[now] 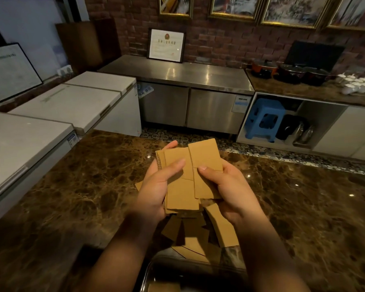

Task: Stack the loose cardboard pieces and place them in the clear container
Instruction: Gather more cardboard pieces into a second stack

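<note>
Clear container [156, 268] nearest, at bottom edge, partly hidden by forearms. Loose cardboard pieces [198, 239] on counter [72, 197] between container and hands. Left hand [156, 186] and right hand [226, 186] both curl round uneven cardboard stack [185, 182], thumbs on top. Risk: misaligned top piece slips off, stack fans apart.

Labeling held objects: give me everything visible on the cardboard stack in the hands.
The cardboard stack is a bundle of flat, tan, roughly rectangular corrugated pieces, unevenly aligned, with fluted edges showing at its upper left. The top pieces are offset, one jutting farther out on the right. It is held above the brown marble counter, tilted toward the camera. The left hand grips its left side, thumb on top; the right hand grips its right side, thumb pressing the top piece.
</note>
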The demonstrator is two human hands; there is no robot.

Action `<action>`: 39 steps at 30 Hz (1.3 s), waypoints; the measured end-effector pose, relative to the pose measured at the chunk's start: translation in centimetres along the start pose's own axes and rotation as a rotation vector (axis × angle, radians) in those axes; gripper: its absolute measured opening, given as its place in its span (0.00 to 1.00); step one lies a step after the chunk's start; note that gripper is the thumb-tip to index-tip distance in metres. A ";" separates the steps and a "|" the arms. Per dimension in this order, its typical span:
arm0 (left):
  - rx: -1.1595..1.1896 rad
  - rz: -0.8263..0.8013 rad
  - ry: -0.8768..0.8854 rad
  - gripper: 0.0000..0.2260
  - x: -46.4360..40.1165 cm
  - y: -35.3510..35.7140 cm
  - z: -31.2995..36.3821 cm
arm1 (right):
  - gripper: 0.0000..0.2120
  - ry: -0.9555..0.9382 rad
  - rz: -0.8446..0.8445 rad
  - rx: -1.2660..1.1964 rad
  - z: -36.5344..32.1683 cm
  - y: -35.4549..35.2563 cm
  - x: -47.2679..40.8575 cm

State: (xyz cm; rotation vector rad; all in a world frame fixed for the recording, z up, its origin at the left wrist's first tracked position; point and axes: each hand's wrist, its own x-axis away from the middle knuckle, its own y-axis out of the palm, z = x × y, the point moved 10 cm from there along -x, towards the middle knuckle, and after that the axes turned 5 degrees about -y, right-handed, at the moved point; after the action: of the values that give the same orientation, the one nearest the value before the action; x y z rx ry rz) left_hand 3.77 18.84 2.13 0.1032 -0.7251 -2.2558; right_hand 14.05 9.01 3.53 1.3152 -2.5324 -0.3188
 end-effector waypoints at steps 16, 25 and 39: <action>0.104 0.038 -0.045 0.18 -0.3 -0.6 -1.0 | 0.07 -0.116 -0.010 0.442 1.2 2.3 0.4; 0.182 0.006 -0.170 0.22 -0.1 -2.6 -4.4 | 0.49 -0.002 -0.191 0.968 5.4 2.1 -0.3; 0.347 0.157 -0.157 0.14 -0.3 -6.6 -4.4 | 0.68 0.610 -0.039 1.658 12.1 -9.1 -1.4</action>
State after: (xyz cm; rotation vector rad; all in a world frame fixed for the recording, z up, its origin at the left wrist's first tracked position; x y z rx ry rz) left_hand 1.01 20.67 -5.16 0.0335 -1.1634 -1.9868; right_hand 17.74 5.89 -10.93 1.3609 -1.8696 2.1625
